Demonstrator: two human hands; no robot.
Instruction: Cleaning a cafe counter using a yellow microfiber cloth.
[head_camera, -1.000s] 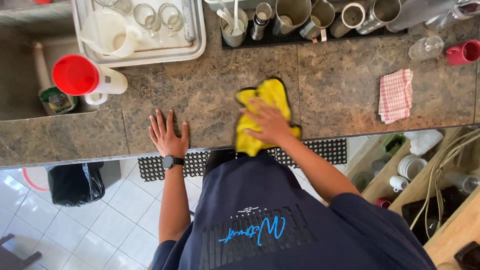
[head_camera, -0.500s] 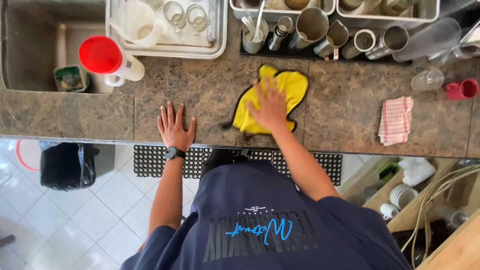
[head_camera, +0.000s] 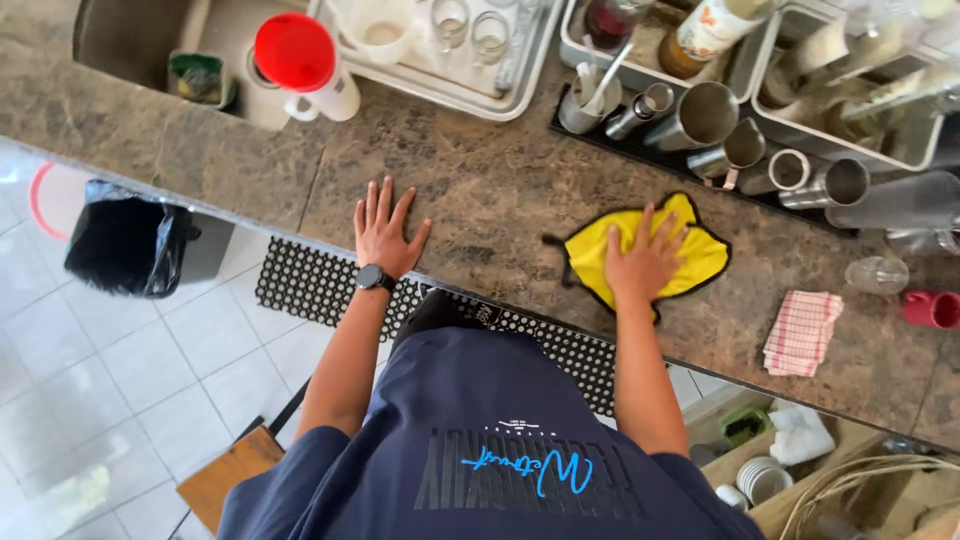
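My right hand (head_camera: 640, 258) lies flat, fingers spread, on a yellow cloth (head_camera: 696, 252) with a dark edge, pressing it onto the brown stone counter (head_camera: 480, 190). Palm down, my left hand (head_camera: 385, 228) rests on the bare counter near its front edge, fingers apart, holding nothing. A black watch (head_camera: 373, 278) is on that wrist.
A red-and-white checked cloth (head_camera: 802, 332) lies to the right. Metal cups and jugs (head_camera: 715, 125) stand behind the yellow cloth. A tray of glasses (head_camera: 455, 45), a white jug with a red lid (head_camera: 300, 62) and a sink (head_camera: 150, 40) lie at the back left. Below are a black bin (head_camera: 125, 240) and rubber mat (head_camera: 310, 285).
The yellow cloth under my right hand has slid to the right along the counter. My left hand stays planted near the front edge. The view has swung and tilted.
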